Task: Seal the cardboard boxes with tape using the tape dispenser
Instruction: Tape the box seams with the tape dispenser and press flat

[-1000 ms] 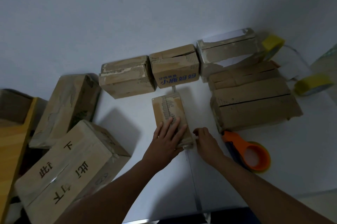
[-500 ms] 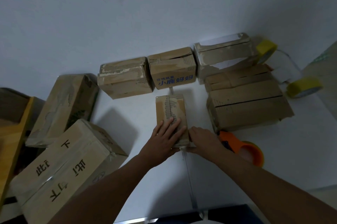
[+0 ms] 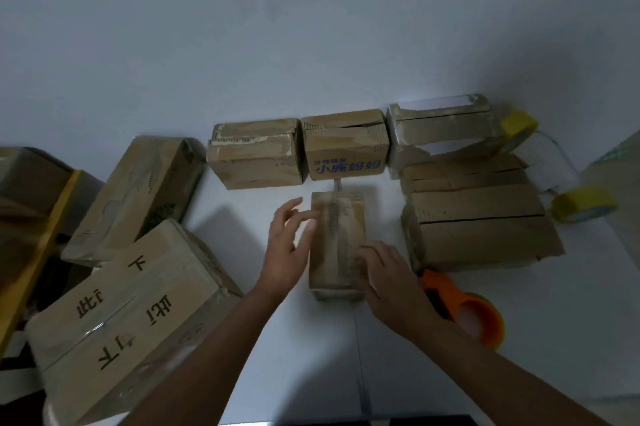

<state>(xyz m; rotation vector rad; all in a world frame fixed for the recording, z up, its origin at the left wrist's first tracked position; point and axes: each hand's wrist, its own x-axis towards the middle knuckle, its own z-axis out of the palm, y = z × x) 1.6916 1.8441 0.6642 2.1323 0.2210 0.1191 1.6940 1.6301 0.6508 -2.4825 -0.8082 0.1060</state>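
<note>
A small brown cardboard box (image 3: 337,242) with clear tape down its top lies near the middle of the white worktop (image 3: 571,321). The person's left hand (image 3: 289,252) is at its left side, fingers spread and straight, the fingertips just touching the box's upper left edge. The right hand (image 3: 391,283) lies on the box's near right corner, fingers loosely bent over the top. Just beside that wrist, partly hidden by it, sits the orange tape dispenser (image 3: 467,311). Three worn cardboard boxes (image 3: 343,148) stand in a row along the far edge, a larger flattish carton (image 3: 481,217) at the right. Two big cartons (image 3: 117,304) crowd the left edge, the nearer one printed with black characters. Two yellow tape rolls (image 3: 581,209) lie toward the far right corner; a pale object at the right border is cut off.
</note>
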